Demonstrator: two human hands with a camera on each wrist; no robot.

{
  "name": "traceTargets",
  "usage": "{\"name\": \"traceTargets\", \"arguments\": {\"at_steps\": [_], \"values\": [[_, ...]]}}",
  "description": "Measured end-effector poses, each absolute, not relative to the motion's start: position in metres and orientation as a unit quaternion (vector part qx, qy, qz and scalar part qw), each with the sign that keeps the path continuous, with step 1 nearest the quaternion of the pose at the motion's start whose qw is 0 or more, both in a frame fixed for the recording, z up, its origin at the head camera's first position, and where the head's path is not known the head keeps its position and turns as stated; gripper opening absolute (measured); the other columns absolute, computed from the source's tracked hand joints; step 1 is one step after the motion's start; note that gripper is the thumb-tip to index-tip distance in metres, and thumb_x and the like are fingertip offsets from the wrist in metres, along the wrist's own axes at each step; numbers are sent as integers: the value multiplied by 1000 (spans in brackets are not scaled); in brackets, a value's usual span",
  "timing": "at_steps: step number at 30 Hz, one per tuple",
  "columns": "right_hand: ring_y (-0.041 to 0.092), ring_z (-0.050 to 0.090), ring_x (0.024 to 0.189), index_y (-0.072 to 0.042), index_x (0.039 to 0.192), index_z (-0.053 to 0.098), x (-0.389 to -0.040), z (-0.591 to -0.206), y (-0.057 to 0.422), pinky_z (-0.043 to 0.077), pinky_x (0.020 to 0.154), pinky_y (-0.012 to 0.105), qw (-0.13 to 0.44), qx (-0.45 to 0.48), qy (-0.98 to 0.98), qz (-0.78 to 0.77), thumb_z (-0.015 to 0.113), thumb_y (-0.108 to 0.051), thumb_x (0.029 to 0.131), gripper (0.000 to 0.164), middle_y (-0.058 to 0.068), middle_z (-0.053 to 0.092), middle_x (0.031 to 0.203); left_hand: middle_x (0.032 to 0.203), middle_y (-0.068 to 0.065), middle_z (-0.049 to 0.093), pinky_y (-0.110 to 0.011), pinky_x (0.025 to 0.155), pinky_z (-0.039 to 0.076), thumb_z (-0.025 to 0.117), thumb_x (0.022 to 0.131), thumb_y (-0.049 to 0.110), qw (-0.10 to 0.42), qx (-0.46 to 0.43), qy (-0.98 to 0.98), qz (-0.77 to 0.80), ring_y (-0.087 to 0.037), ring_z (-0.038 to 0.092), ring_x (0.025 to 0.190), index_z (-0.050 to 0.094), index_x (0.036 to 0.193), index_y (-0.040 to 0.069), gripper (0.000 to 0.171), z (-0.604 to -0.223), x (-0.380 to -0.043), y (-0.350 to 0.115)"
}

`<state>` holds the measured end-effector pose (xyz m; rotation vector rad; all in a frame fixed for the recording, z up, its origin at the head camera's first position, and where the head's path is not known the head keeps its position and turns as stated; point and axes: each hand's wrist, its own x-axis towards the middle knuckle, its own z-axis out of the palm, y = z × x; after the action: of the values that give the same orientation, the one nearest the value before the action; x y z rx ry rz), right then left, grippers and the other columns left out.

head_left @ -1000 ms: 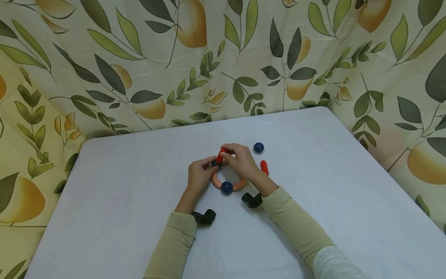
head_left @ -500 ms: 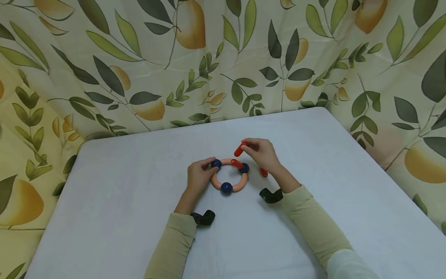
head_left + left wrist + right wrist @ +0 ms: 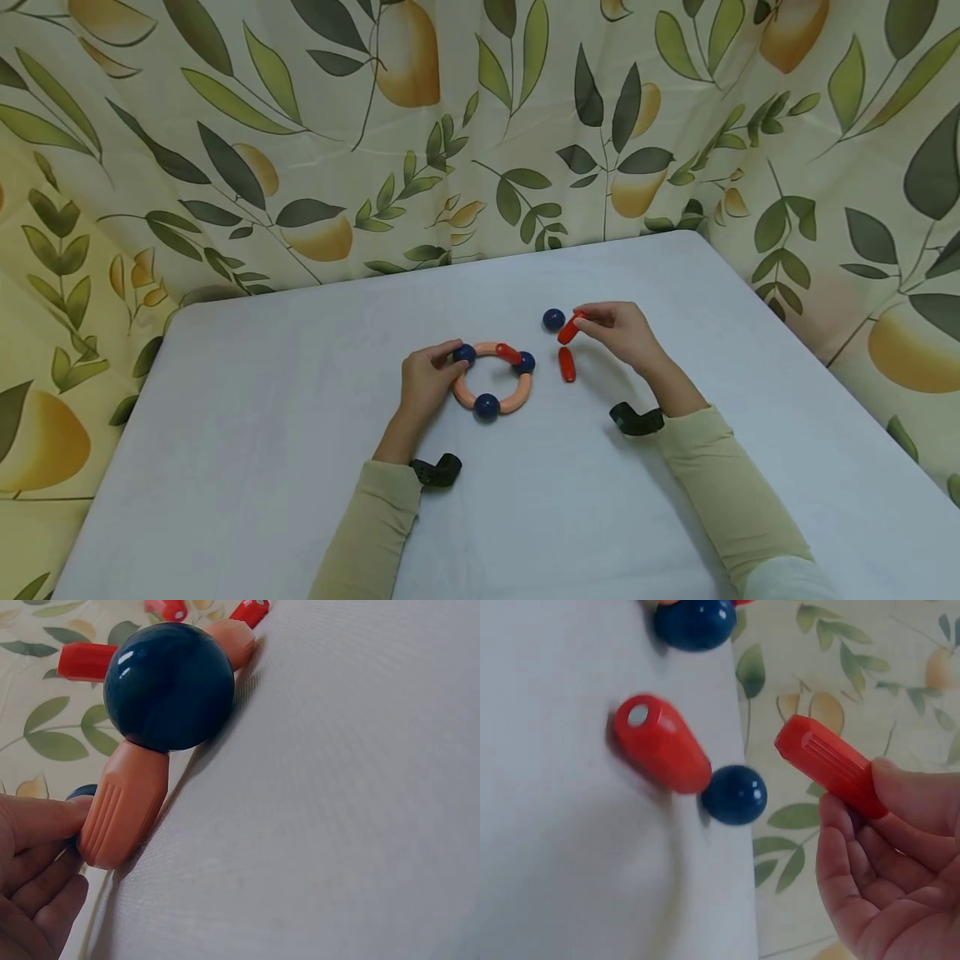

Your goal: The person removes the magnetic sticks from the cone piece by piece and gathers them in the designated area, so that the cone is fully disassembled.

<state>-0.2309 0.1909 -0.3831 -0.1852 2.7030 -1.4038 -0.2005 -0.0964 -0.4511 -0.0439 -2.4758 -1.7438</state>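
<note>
A ring of curved orange magnetic rods (image 3: 517, 400) joined by three blue balls (image 3: 487, 407) lies on the table. My left hand (image 3: 426, 383) pinches the ball at the ring's left (image 3: 465, 354) between thumb and fingers. From the right ball (image 3: 525, 362) a red magnetic rod (image 3: 507, 353) sticks up, tilted inward. Off to the right, my right hand (image 3: 621, 335) holds another red rod (image 3: 568, 331) by one end, raised above the table; its free end shows in the right wrist view, where the fingers (image 3: 832, 847) curl below it.
Right of the ring lies a loose red rod (image 3: 567, 365). A loose blue ball (image 3: 553, 320) sits just behind it. The white table (image 3: 285, 433) reaches back to a leaf-and-fruit patterned curtain (image 3: 420, 167). Each wrist wears a black camera (image 3: 636, 419).
My right hand has carried its red rod away from the ring's left ball, rightward past the ring to above the loose pieces. The left hand has kept its hold on the ball.
</note>
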Motion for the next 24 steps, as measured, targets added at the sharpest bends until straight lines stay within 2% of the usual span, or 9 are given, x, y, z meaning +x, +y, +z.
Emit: {"name": "traceTargets", "arguments": {"at_steps": [6,11,18,24], "values": [[31,54,103,7,118,57,-229,-385,211,42,90,45,66,-60,891,-445,60,-21,91,40,22,61,110,111,-5,64,-23,90,42,72,79,5,58,-14,-816,-575,-14,54,110,68,109,5,31,-451,-201,-96],[32,53,105,7,118,57,-230,-389,225,42,90,45,113,-67,892,-432,61,-19,90,39,20,61,110,111,-5,64,-23,90,42,72,79,5,60,-14,-816,-574,-14,55,110,68,109,5,31,-451,-200,-96],[28,51,100,5,113,62,-233,-391,230,42,85,41,199,-69,894,-396,65,-21,87,37,10,66,99,110,-5,64,-24,90,43,72,78,4,64,-12,-812,-579,-15,55,110,68,109,4,30,-451,-200,-96],[24,53,92,5,112,63,-237,-392,227,45,79,34,216,-63,893,-389,65,-19,87,35,8,67,95,110,-5,65,-23,90,42,72,79,5,62,-12,-812,-580,-14,55,110,68,109,4,30,-451,-200,-96]]}}
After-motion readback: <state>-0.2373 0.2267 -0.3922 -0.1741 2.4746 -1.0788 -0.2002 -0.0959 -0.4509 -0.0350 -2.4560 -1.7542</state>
